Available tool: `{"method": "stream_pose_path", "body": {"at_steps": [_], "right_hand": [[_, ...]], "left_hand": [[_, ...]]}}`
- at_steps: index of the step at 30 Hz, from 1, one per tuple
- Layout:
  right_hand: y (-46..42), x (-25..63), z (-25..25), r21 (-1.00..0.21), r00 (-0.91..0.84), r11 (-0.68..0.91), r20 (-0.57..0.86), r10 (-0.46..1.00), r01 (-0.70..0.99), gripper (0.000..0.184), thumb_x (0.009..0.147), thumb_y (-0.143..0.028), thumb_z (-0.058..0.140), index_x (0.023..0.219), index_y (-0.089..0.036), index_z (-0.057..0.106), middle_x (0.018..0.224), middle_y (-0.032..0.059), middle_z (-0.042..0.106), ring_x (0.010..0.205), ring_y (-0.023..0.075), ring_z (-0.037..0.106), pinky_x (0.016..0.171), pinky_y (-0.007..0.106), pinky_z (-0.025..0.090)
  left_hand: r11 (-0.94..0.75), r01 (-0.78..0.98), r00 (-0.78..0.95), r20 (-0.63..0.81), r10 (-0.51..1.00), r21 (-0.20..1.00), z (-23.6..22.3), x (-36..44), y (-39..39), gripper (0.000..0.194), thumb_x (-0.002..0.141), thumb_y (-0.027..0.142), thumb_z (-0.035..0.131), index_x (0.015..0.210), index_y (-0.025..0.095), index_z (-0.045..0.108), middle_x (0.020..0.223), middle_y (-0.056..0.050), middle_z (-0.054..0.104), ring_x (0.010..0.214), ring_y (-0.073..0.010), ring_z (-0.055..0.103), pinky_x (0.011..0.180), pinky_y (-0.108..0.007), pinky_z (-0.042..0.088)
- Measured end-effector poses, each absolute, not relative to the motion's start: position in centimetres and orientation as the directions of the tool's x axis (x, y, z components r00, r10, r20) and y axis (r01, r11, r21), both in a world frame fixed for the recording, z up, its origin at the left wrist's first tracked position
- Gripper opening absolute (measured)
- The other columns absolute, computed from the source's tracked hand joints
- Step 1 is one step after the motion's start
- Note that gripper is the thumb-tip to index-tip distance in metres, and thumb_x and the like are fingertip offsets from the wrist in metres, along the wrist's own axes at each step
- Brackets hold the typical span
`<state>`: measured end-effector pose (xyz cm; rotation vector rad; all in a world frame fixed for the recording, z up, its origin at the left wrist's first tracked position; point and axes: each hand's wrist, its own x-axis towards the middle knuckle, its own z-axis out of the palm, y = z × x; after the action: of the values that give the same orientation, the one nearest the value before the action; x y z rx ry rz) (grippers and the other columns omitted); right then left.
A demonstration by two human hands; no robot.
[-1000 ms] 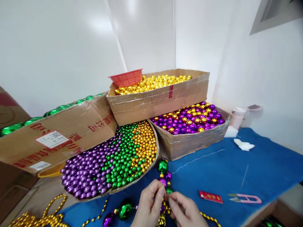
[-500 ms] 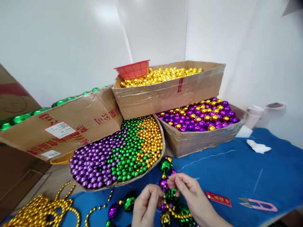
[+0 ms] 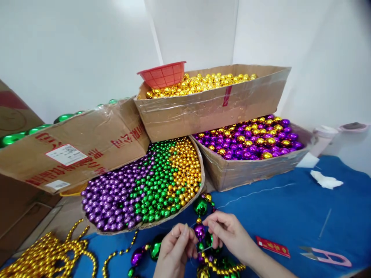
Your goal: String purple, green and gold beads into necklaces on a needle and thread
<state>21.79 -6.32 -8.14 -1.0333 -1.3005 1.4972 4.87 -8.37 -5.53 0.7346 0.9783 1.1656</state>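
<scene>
My left hand [image 3: 175,251] and my right hand [image 3: 228,233] meet low in the middle, both pinched on a thin thread. Between them lies a bead strand [image 3: 203,235] of large green, purple and gold balls on the blue cloth [image 3: 290,208]. A big green bead [image 3: 200,205] of the strand sits just above my fingers. Right behind the strand is a shallow tray [image 3: 145,185] of small purple, green and gold beads.
A box of gold balls [image 3: 208,96] with a red basket [image 3: 162,74] rests above a box of purple and gold balls [image 3: 249,150]. A box of green balls [image 3: 66,146] stands left. Gold bead chains [image 3: 46,255] lie at the lower left; thread snips [image 3: 327,256] and a red packet [image 3: 272,246] lie right.
My right hand has risen and moved right, drawing the thread away from my left hand. The view has shifted a little, so the boxes sit further right.
</scene>
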Motion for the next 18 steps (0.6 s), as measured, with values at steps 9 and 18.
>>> {"method": "stream_pose_path", "body": {"at_steps": [9, 18], "right_hand": [[-5.2, 21.1, -7.2, -0.982, -0.383, -0.114, -0.048, 0.923, -0.151, 0.026, 0.084, -0.043, 0.06, 0.085, -0.017, 0.058, 0.061, -0.0058, 0.059, 0.046, 0.0068, 0.06, 0.044, 0.015, 0.038], [-3.6, 19.9, -6.6, -0.985, -0.658, -0.15, -0.062, 0.75, -0.079, 0.028, 0.086, -0.046, 0.055, 0.086, -0.018, 0.052, 0.085, 0.0023, 0.065, 0.051, 0.0085, 0.064, 0.045, 0.017, 0.045]], "left_hand": [[0.126, -0.217, 0.046, -0.119, 0.992, 0.968, -5.2, 4.2, -8.4, 0.02, 0.076, 0.033, 0.072, 0.085, 0.018, 0.062, 0.072, -0.002, 0.068, 0.053, -0.01, 0.056, 0.053, -0.022, 0.042], [0.083, -0.265, 0.058, -0.07, 0.996, 0.961, -5.6, 3.7, -8.8, 0.017, 0.078, 0.027, 0.07, 0.074, 0.018, 0.057, 0.073, -0.001, 0.065, 0.053, -0.0111, 0.057, 0.053, -0.023, 0.043]]}}
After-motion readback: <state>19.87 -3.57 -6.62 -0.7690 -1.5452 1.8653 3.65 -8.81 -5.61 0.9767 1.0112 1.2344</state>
